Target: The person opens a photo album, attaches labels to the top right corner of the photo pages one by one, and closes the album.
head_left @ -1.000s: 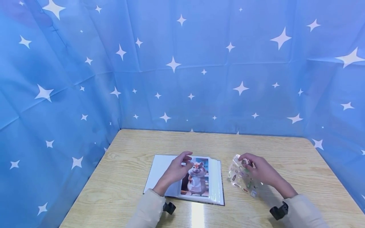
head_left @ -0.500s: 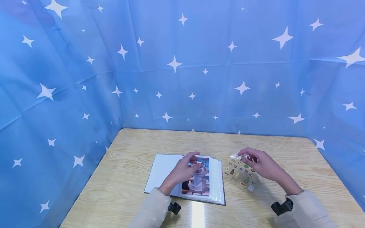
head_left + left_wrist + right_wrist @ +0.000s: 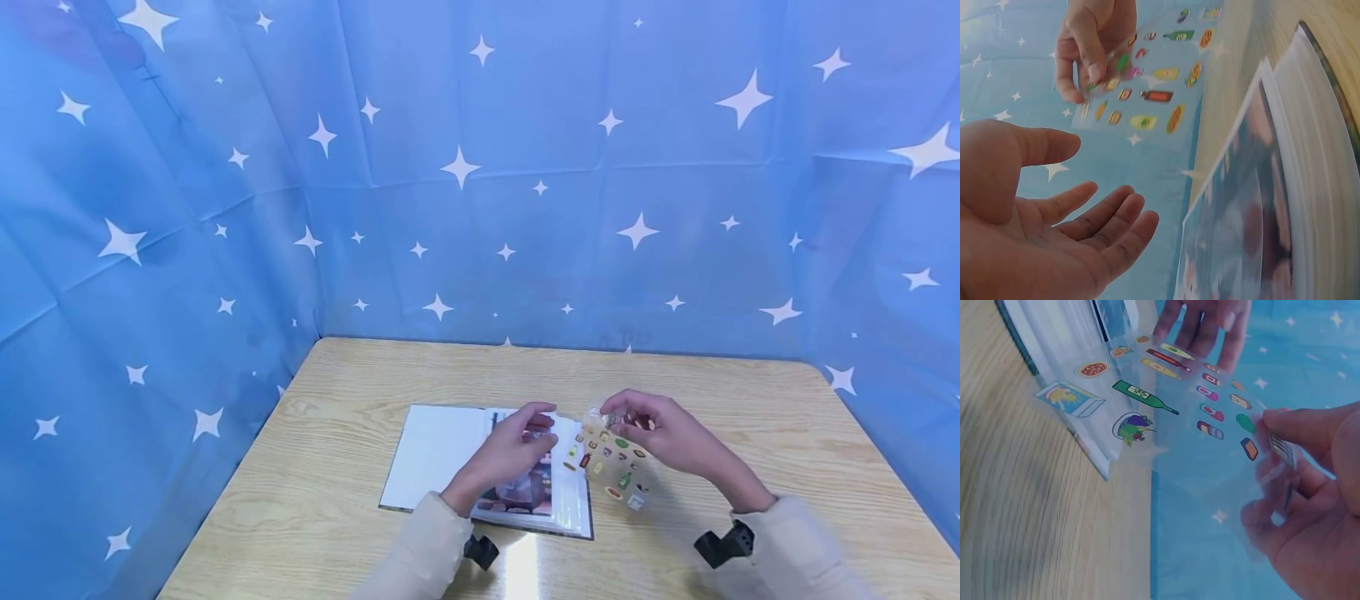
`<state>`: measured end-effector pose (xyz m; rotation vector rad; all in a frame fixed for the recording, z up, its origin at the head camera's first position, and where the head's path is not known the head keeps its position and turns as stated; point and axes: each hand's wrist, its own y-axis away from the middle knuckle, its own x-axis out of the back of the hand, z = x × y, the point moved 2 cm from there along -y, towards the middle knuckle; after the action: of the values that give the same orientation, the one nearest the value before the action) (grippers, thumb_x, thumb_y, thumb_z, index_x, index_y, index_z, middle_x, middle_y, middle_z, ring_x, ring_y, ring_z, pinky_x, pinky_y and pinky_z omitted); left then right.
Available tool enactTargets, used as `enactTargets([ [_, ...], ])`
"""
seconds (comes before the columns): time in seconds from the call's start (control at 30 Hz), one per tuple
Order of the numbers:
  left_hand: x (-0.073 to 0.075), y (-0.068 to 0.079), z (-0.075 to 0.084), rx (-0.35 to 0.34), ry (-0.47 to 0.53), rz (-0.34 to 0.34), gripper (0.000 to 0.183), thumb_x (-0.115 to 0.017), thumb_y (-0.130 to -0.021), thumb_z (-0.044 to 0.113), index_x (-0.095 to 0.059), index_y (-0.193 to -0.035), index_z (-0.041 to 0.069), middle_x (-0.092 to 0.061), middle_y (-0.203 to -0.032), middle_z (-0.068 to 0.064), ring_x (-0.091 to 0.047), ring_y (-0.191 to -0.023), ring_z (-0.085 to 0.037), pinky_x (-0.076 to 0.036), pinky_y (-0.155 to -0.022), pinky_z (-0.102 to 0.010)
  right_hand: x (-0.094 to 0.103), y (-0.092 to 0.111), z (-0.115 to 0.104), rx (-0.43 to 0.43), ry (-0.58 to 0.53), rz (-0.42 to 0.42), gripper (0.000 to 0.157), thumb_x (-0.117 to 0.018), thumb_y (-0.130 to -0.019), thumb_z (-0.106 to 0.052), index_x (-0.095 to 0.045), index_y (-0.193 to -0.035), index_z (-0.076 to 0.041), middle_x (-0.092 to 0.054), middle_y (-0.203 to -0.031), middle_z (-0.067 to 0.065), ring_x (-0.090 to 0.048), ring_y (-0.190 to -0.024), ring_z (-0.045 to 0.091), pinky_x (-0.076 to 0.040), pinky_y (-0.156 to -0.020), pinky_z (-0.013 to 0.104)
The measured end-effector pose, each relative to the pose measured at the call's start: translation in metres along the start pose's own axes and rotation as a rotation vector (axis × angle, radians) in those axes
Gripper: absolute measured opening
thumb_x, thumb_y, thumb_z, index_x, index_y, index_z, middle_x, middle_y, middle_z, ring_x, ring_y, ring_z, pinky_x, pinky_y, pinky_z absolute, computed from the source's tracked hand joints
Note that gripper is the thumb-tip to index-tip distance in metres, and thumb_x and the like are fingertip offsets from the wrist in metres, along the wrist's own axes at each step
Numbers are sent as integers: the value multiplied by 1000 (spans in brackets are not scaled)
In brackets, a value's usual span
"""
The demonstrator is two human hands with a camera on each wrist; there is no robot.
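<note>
A clear sticker sheet (image 3: pixel 1179 412) printed with small bottles and foods is pinched along one edge between the thumb and fingers of my right hand (image 3: pixel 667 433). It hangs tilted just past the right edge of an open photo album (image 3: pixel 431 450). Over the album's picture page, my left hand (image 3: pixel 513 454) is held with its fingers loosely spread and nothing in them. Part of the page's animal picture (image 3: pixel 525 487) is hidden behind that hand. In the left wrist view, the free side of the sheet (image 3: pixel 1160 94) is beyond my left fingertips.
The album lies on a light wooden table (image 3: pixel 300 483), with its stack of plastic sleeves (image 3: pixel 1310 156) on the right side. A blue star-patterned curtain (image 3: pixel 480 208) stands behind the table and along its sides.
My right hand has carried the sticker sheet leftward, to the album's right edge. My left hand has shifted right across the picture page. The album has stayed in place.
</note>
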<state>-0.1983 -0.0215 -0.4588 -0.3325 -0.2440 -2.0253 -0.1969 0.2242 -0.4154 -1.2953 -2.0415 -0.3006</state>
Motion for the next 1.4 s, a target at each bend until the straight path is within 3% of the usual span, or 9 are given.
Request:
enactTargets([
  [0.23, -14, -3, 8, 4, 18, 15, 45, -61, -98, 26, -50, -142, 22, -64, -125, 2, -60, -116, -13, -51, -94, -28, -8, -2, -3, 36, -44, -24, 18, -66, -93, -8, -66, -110, -14, -63, -80, 1, -50, -64, 9, -45, -55, 25],
  [0.53, -17, -3, 10, -17, 134, 48, 44, -62, -98, 24, -50, -140, 28, -68, -113, 11, -65, -103, -4, -53, -89, -24, -17, -3, -5, 43, -116, -85, 17, -66, -94, -10, -64, -112, -11, -69, -86, 9, -55, -68, 12, -47, -58, 26],
  [0.87, -21, -4, 10, -24, 269, 7, 48, -62, -97, 9, -49, -142, 19, -73, -101, -2, -72, -80, -16, -60, -75, -28, -24, -4, -7, 29, -147, -109, 17, -66, -94, -8, -63, -111, -12, -64, -81, 1, -59, -69, 23, -49, -60, 27],
  [1.17, -23, -4, 10, -39, 319, 32, 49, -60, -97, 3, -50, -141, 19, -74, -102, -5, -71, -84, -14, -59, -77, -27, -25, -2, -6, 54, -134, -62, 20, -70, -90, -12, -64, -109, -12, -64, -79, -1, -61, -70, 17, -50, -61, 26],
  [1.4, -23, -3, 10, -11, 337, 41, 47, -60, -96, 3, -52, -139, 22, -73, -96, -4, -70, -84, -14, -59, -77, -30, -25, -3, -2, 49, -139, -48, 16, -68, -93, -11, -64, -109, -13, -66, -81, 3, -61, -71, 25, -50, -59, 27],
])
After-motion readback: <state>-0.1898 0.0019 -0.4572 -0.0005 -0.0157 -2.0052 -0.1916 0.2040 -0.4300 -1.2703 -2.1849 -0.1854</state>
